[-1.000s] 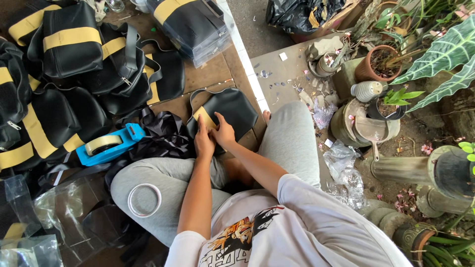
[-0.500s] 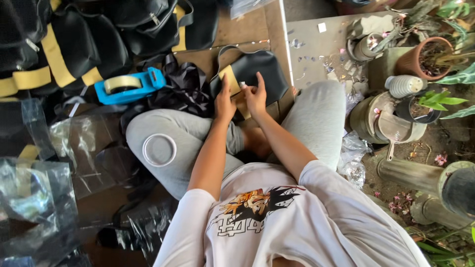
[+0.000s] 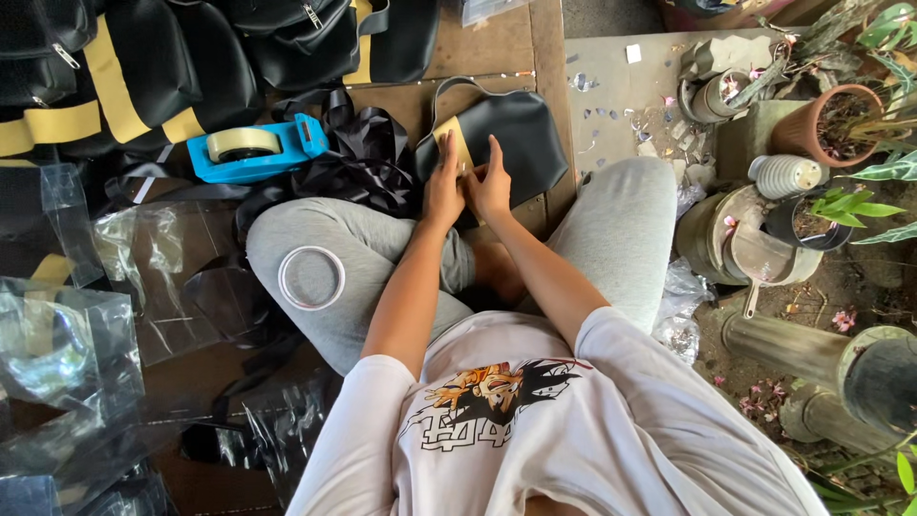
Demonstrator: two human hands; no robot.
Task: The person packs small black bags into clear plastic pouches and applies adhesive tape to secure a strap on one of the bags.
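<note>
While you sit cross-legged on the floor, both of your forearms extend forward and converge between your knees. Your left hand (image 3: 442, 191) lies palm-down with the fingers straight and close together, pressing flat on the yellow strip (image 3: 453, 143) of the black bag (image 3: 511, 139). Your right hand (image 3: 490, 184) sits just beside it, touching it at the thumb side, fingers loosely extended with the tips on the bag's surface; neither hand is closed around anything.

The black bag lies flat on the wooden board (image 3: 497, 43) directly ahead of your shins. Its long axis runs roughly left to right, tilted slightly, with its thin strap looping off the upper left edge. The yellow strip points away from you, slanting a little to the left.

A blue tape dispenser (image 3: 256, 149) rests to the left of the bag, beyond crumpled black straps (image 3: 368, 162). A tape roll (image 3: 311, 278) rests on your left thigh.
</note>
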